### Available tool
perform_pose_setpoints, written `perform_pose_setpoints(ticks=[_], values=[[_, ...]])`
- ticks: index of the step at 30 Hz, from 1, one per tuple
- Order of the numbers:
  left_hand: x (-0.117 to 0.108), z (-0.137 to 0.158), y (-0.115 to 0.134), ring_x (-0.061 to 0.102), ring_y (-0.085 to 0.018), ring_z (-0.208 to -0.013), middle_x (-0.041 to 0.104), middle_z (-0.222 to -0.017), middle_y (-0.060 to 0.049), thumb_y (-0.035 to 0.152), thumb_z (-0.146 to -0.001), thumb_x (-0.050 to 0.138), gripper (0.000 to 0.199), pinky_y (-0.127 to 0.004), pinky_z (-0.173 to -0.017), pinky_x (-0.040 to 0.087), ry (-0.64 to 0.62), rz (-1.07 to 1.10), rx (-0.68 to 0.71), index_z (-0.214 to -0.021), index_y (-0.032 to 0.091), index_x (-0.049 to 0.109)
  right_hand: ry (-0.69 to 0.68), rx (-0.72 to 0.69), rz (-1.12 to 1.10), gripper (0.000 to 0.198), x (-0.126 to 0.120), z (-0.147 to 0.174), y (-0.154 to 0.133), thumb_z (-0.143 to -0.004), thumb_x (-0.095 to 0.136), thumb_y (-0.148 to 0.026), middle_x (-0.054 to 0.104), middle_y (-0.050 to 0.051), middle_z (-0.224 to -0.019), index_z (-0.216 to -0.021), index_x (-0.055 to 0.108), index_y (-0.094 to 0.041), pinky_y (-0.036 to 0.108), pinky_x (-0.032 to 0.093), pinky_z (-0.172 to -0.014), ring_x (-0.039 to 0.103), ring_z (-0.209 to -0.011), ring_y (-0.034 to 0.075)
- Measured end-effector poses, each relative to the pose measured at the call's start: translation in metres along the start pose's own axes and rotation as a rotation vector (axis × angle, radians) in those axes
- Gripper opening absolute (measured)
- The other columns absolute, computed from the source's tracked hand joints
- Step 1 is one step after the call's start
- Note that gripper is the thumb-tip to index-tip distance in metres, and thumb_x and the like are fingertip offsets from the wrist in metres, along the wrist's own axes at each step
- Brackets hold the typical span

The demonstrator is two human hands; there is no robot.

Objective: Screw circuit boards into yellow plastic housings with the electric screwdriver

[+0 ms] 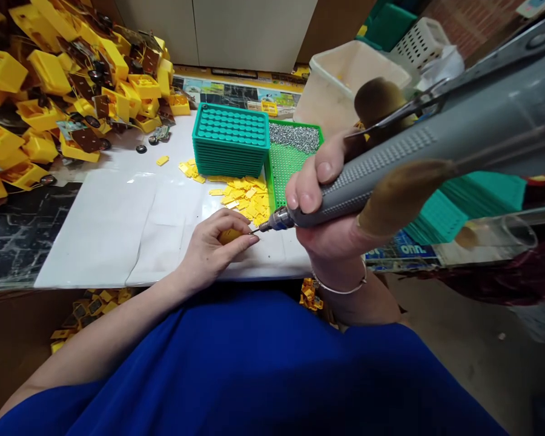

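Observation:
Wrapped round the grey body of a power screwdriver [372,163], my right hand [331,200] holds it slanting down to the left. Its thin bit [257,231] reaches the fingertips of my left hand [218,242]. That hand is closed on a small yellow plastic part [229,236], mostly hidden by the fingers, low over the white work surface [113,224]. Whether a screw sits at the bit's tip I cannot make out. Just beyond my hands lies a pile of flat yellow pieces [249,197].
A stack of teal trays [231,142] stands behind the yellow pieces. Beside it, a green perforated tray [284,163] holds many small silver screws [295,137]. Yellow housings with wires and boards [113,103] are heaped at the left. A whitish bin [327,85] stands at the back right.

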State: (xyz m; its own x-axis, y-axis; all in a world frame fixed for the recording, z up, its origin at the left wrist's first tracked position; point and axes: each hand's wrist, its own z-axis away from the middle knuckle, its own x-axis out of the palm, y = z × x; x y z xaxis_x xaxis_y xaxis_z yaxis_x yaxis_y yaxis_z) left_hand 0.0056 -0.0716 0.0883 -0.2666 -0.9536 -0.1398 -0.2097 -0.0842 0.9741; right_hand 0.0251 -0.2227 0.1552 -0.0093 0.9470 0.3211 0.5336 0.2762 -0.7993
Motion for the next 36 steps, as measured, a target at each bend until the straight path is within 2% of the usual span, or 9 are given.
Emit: perform_pose_setpoints(ticks=[3,8,14,22,27,33,36], values=[[-0.0003,0.0005,-0.0003,0.064,-0.020,-0.090,0.069,-0.089,-0.006,0.026,-0.078,0.075,0.010,-0.032,-0.088,0.047,-0.012,-0.001,-0.004,-0.072,0.020,0.070,-0.044,-0.021,-0.029,0.038,-0.0014,-0.0012,0.0015,-0.078,0.058,-0.061,0.035,-0.005,-0.053,-0.063,0.047,-0.028,0.027,0.035,-0.031,0.038,-0.033,0.011],[-0.0002,0.0004,-0.0001,0.063,-0.020,-0.090,0.068,-0.091,-0.006,0.026,-0.079,0.073,0.008,-0.032,-0.089,0.047,-0.034,-0.002,-0.017,-0.076,0.020,0.071,0.024,0.012,-0.020,0.038,-0.0014,-0.0013,0.0003,-0.069,0.065,-0.062,0.038,-0.004,-0.060,-0.063,0.048,-0.028,0.029,0.037,-0.032,0.040,-0.036,0.011],[-0.0010,-0.0015,-0.0011,0.062,-0.020,-0.088,0.068,-0.088,-0.005,0.028,-0.077,0.075,0.012,-0.033,-0.089,0.046,-0.004,-0.012,-0.046,-0.072,0.020,0.069,0.096,0.035,0.014,0.038,-0.0019,-0.0021,0.0006,-0.068,0.066,-0.064,0.041,-0.004,-0.059,-0.063,0.049,-0.030,0.030,0.035,-0.032,0.034,-0.035,0.011],[-0.0021,-0.0028,-0.0037,0.062,-0.021,-0.087,0.068,-0.087,-0.006,0.030,-0.078,0.074,0.012,-0.034,-0.087,0.045,-0.002,-0.027,-0.066,-0.072,0.020,0.071,0.030,0.000,0.059,0.043,-0.0078,-0.0020,0.0049,-0.072,0.059,-0.070,0.041,-0.003,-0.061,-0.067,0.047,-0.029,0.031,0.037,-0.035,0.038,-0.037,0.012],[-0.0016,-0.0033,-0.0040,0.063,-0.021,-0.087,0.069,-0.090,-0.006,0.029,-0.082,0.070,0.010,-0.033,-0.086,0.046,-0.030,-0.070,-0.030,-0.078,0.021,0.073,0.020,0.029,0.072,0.047,-0.0061,-0.0047,0.0046,-0.065,0.059,-0.075,0.040,-0.003,-0.056,-0.062,0.045,-0.030,0.031,0.037,-0.032,0.035,-0.035,0.012],[-0.0011,-0.0025,-0.0024,0.064,-0.020,-0.089,0.069,-0.091,-0.007,0.028,-0.083,0.069,0.010,-0.032,-0.087,0.047,-0.037,-0.071,-0.023,-0.081,0.020,0.075,0.015,-0.027,0.074,0.045,-0.0013,-0.0051,0.0048,-0.075,0.049,-0.072,0.032,-0.004,-0.053,-0.062,0.042,-0.029,0.027,0.034,-0.030,0.031,-0.032,0.011],[-0.0021,-0.0018,-0.0014,0.064,-0.021,-0.090,0.070,-0.092,-0.007,0.029,-0.082,0.069,0.010,-0.033,-0.088,0.047,-0.035,-0.040,-0.043,-0.082,0.021,0.076,0.046,-0.014,0.073,0.045,-0.0022,-0.0026,0.0034,-0.076,0.053,-0.071,0.033,-0.005,-0.057,-0.065,0.043,-0.029,0.027,0.037,-0.032,0.034,-0.034,0.010]])
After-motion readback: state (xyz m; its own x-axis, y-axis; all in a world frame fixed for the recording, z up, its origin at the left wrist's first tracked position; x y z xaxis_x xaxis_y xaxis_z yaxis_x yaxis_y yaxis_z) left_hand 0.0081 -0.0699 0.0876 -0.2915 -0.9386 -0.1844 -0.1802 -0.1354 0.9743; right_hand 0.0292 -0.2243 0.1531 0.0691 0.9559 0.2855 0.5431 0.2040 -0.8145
